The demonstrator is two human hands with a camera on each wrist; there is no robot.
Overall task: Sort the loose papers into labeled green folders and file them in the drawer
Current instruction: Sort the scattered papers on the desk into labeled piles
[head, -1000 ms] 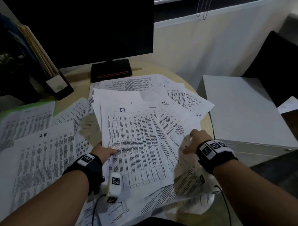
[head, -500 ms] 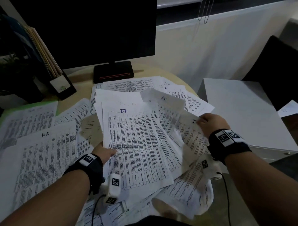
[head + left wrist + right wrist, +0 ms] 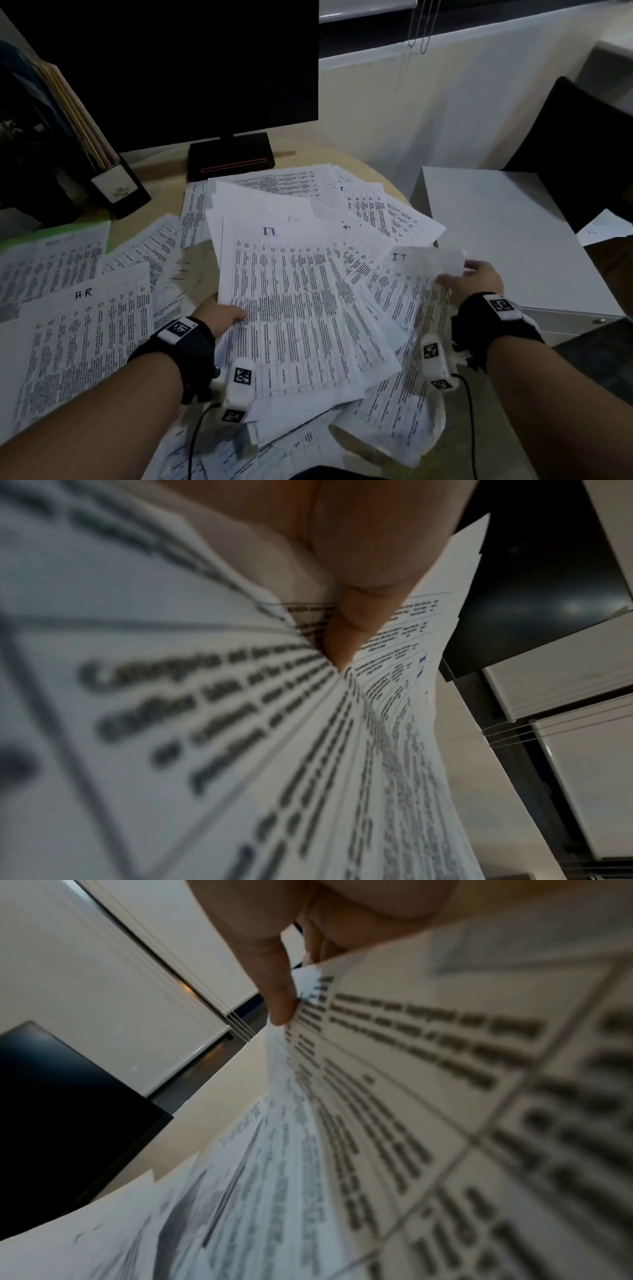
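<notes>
My left hand (image 3: 224, 313) pinches the fanned white printed sheets marked IT (image 3: 294, 308) to steady them at the surface's near edge; my right hand (image 3: 479, 277) grips another IT-marked sheet (image 3: 416, 291), lifted to join them

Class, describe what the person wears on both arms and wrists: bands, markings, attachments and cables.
Both forearms are bare, no sleeves. The left wrist band and right wrist band are black, each carrying a white tag with a black square code. A white camera pod with similar codes hangs under each wrist, trailing a thin black cable.
</notes>
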